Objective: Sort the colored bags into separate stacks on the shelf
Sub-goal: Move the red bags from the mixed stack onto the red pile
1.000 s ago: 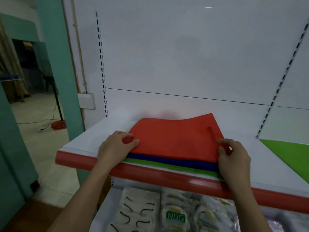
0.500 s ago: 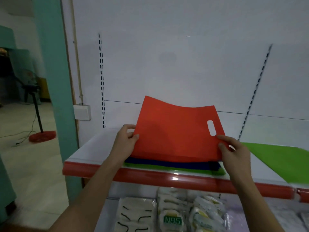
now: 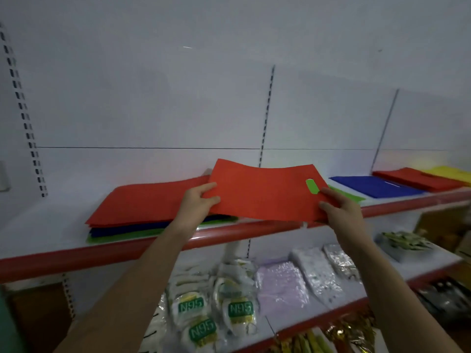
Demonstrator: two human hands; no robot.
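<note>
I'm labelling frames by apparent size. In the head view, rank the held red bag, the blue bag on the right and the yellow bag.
1. Held red bag, though nearest the camera.
2. Blue bag.
3. Yellow bag, partly cut off at the edge, so unsure.

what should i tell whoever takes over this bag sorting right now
Left hand and right hand each pinch a side edge of one flat red fabric bag, held above the shelf's red front rail.
Mixed pile of red, blue and green bags lies at left, unsorted.
Started stacks at right: green, blue, red, yellow.
Left: lay this bag on the red stack, then sort the pile.
</note>
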